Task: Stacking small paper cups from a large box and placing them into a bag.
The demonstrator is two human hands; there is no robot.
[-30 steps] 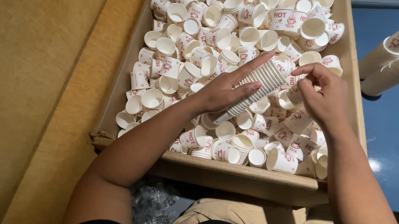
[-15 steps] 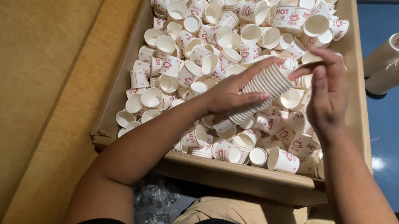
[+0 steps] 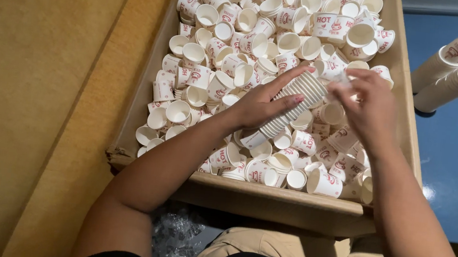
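A cardboard box (image 3: 284, 199) in front of me is full of several loose small white paper cups (image 3: 221, 37) with red print. My left hand (image 3: 263, 101) grips a long stack of nested cups (image 3: 297, 99), lying tilted over the pile. My right hand (image 3: 364, 106) is at the open top end of that stack, fingers pinched on a single cup (image 3: 339, 80) that is blurred and touching the stack's end. Both forearms reach in over the box's near wall.
Two long stacks of nested cups (image 3: 453, 70) lie on a blue surface to the right of the box. Brown cardboard (image 3: 34, 96) spreads to the left. Crumpled clear plastic (image 3: 178, 236) lies below the box by my lap. A yellow corner shows at bottom right.
My right hand has brought a single cup from the pile up to the top end of the stack. The left hand has kept its hold on the stack, shifting only slightly.
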